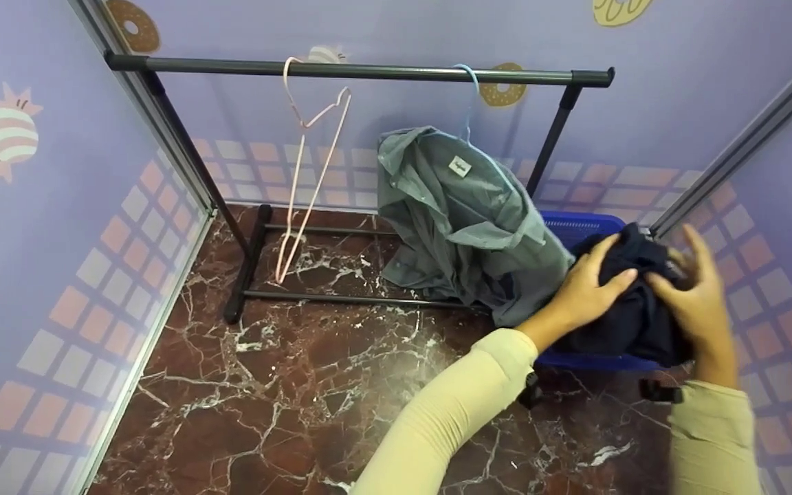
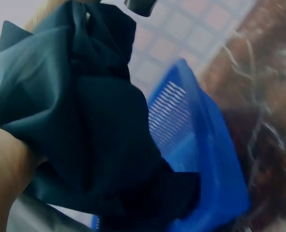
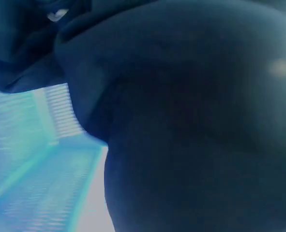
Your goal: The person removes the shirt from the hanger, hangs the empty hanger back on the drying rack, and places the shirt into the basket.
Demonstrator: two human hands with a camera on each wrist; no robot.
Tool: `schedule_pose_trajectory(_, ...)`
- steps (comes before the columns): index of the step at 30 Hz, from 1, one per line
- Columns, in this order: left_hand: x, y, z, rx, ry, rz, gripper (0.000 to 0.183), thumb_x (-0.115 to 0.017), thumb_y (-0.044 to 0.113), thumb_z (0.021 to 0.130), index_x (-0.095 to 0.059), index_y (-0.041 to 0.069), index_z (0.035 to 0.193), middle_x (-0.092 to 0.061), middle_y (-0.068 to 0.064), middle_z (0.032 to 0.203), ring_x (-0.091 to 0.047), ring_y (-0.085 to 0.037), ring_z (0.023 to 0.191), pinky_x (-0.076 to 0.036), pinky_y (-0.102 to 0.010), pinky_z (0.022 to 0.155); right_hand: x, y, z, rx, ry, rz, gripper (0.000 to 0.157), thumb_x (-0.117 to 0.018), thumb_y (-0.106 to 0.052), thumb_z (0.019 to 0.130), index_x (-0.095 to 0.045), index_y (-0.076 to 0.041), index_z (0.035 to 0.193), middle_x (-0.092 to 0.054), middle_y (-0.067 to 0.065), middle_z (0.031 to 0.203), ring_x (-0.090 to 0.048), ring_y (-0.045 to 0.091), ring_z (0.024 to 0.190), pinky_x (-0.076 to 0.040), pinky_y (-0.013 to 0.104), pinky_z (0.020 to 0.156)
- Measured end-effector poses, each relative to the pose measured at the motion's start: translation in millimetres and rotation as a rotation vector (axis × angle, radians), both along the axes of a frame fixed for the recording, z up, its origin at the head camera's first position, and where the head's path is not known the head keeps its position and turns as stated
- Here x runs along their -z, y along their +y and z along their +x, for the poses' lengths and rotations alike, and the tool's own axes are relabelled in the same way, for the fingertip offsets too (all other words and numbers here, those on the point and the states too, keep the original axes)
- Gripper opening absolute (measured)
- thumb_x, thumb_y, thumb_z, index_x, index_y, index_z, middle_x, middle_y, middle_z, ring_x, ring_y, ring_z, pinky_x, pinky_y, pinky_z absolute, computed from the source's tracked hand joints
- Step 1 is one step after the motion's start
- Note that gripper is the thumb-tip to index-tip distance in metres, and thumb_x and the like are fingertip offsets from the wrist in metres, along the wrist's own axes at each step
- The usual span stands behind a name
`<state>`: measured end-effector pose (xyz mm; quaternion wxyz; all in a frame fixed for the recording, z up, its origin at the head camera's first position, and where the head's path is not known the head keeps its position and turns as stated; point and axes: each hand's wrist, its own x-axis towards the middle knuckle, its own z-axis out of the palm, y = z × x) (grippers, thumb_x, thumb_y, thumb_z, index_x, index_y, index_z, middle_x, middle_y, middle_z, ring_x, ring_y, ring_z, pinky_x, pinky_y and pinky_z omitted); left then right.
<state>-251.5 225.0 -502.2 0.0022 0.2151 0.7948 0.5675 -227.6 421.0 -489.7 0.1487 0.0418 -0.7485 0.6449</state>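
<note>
A crumpled dark navy garment point(image 1: 633, 302) is held above the blue basket point(image 1: 585, 221); its exact kind is hidden by the folds. My left hand point(image 1: 588, 285) grips its left side, thumb on top of the cloth. At the garment's right side is my right hand point(image 1: 702, 295), blurred, with thumb and forefinger spread apart. In the left wrist view the dark cloth point(image 2: 99, 125) hangs down past the basket's rim point(image 2: 205, 125). Dark fabric point(image 3: 191, 116) fills most of the right wrist view and hides the right fingers.
A grey-green shirt point(image 1: 465, 213) hangs on a blue hanger point(image 1: 470, 103) from the black rack point(image 1: 382, 70), close beside my left forearm. Further left hangs a bare pink hanger point(image 1: 296, 199). Patterned walls point(image 1: 788, 275) enclose the marbled floor point(image 1: 286, 412).
</note>
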Motion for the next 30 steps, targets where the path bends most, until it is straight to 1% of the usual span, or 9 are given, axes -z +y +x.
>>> schedule_pose_trajectory(4,18.8,-1,-3.9,-0.027,-0.046,-0.043,0.071,-0.057,0.046,0.103,-0.023,0.033,0.164,-0.046,-0.014,0.156,-0.044,-0.025,0.145,-0.041,-0.032,0.116,32.4,-4,-16.8,-0.022,0.009,-0.114,0.089,-0.067,0.015,0.089,-0.03,-0.014,0.163,-0.064,-0.004,0.136,-0.062,0.005,0.12,-0.05,0.012,0.096)
schedule_pose_trajectory(6,26.8,-2,-6.3,-0.016,-0.076,-0.005,0.074,-0.058,0.041,0.104,-0.018,0.028,0.166,-0.04,-0.016,0.161,-0.037,-0.027,0.15,-0.037,-0.034,0.12,43.9,-6,-25.7,-0.011,0.021,-0.078,0.089,-0.068,0.015,0.088,-0.028,-0.012,0.163,-0.069,-0.006,0.128,-0.062,0.004,0.119,-0.048,0.014,0.097)
schedule_pose_trajectory(11,44.6,-8,-9.8,0.026,-0.179,0.033,0.081,-0.059,0.036,0.104,-0.011,0.016,0.167,-0.027,-0.014,0.169,-0.025,-0.021,0.156,-0.025,-0.03,0.127,61.8,-11,-44.1,0.027,-0.012,0.19,0.091,-0.074,0.006,0.088,-0.026,-0.01,0.164,-0.063,0.009,0.14,-0.055,0.016,0.132,-0.042,0.016,0.1)
schedule_pose_trajectory(14,52.0,-12,-8.3,0.029,-0.242,-0.103,0.087,-0.061,0.044,0.102,-0.01,0.018,0.167,-0.025,-0.012,0.17,-0.025,-0.021,0.157,-0.026,-0.031,0.126,68.4,-12,-48.2,0.019,-0.077,0.379,0.093,-0.08,-0.005,0.088,-0.026,-0.011,0.164,-0.055,0.021,0.148,-0.054,0.034,0.136,-0.046,0.025,0.106)
schedule_pose_trajectory(19,59.0,-18,-4.2,0.024,-0.248,-0.362,0.091,-0.061,0.052,0.1,-0.01,0.02,0.167,-0.031,-0.01,0.168,-0.033,-0.021,0.154,-0.034,-0.03,0.123,76.5,-16,-43.9,-0.003,-0.113,0.678,0.093,-0.08,-0.02,0.091,-0.023,-0.003,0.163,-0.048,0.031,0.152,-0.049,0.054,0.135,-0.041,0.063,0.111)
schedule_pose_trajectory(22,60.8,-19,-1.0,0.016,-0.211,-0.422,0.09,-0.061,0.049,0.101,-0.009,0.017,0.167,-0.032,-0.01,0.167,-0.034,-0.02,0.153,-0.035,-0.027,0.121,77.2,-20,-30.6,0.099,-0.076,0.818,0.084,-0.075,-0.025,0.095,-0.029,0.004,0.159,-0.045,0.037,0.15,-0.044,0.059,0.134,-0.033,0.073,0.111)
schedule_pose_trajectory(26,62.4,-21,4.2,-0.008,-0.139,-0.467,0.09,-0.061,0.047,0.101,-0.009,0.015,0.167,-0.031,-0.014,0.167,-0.033,-0.019,0.153,-0.034,-0.024,0.121,77.9,-21,-8.9,0.338,-0.023,0.948,0.07,-0.071,-0.032,0.097,-0.044,0.005,0.15,-0.049,0.036,0.145,-0.042,0.059,0.133,-0.025,0.076,0.111)
schedule_pose_trajectory(28,63.6,-22,7.3,-0.02,-0.106,-0.492,0.09,-0.061,0.048,0.1,-0.009,0.016,0.167,-0.031,-0.016,0.166,-0.034,-0.018,0.152,-0.035,-0.023,0.12,78.1,-18,-0.3,0.419,-0.086,0.963,0.07,-0.066,-0.039,0.099,-0.044,0.003,0.151,-0.043,0.034,0.151,-0.034,0.06,0.139,-0.018,0.078,0.113)
schedule_pose_trajectory(30,64.5,-22,10.4,-0.03,-0.082,-0.517,0.091,-0.061,0.05,0.1,-0.009,0.018,0.167,-0.032,-0.017,0.165,-0.034,-0.018,0.152,-0.036,-0.024,0.12,78.5,-14,4.6,0.438,-0.223,0.952,0.077,-0.057,-0.049,0.102,-0.035,0.001,0.157,-0.029,0.035,0.161,-0.019,0.064,0.146,-0.01,0.082,0.114)
